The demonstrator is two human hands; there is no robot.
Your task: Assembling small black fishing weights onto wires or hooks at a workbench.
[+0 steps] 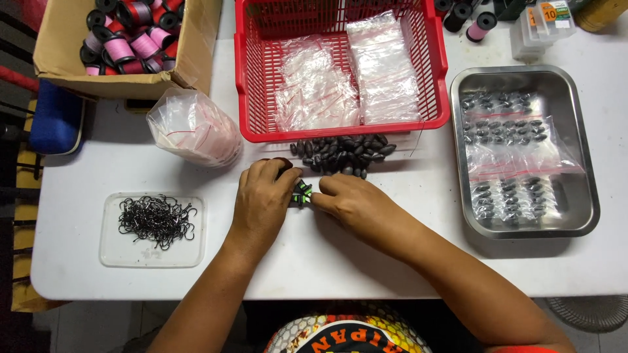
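My left hand (263,199) and my right hand (353,204) meet at the middle of the white table (392,261). Between their fingertips they pinch a small dark piece with bright green marks (301,193). Just beyond the fingers lies a heap of dark oval sinkers (347,153), close to the front wall of a red plastic basket (340,127). Inside the basket are stacks of clear zip bags (383,65).
A clear shallow lid with several black hooks (156,221) lies at the left. A bundle of zip bags (195,127) and a cardboard box of thread spools (127,39) stand at the back left. A steel tray (575,216) with bagged sinkers is at the right.
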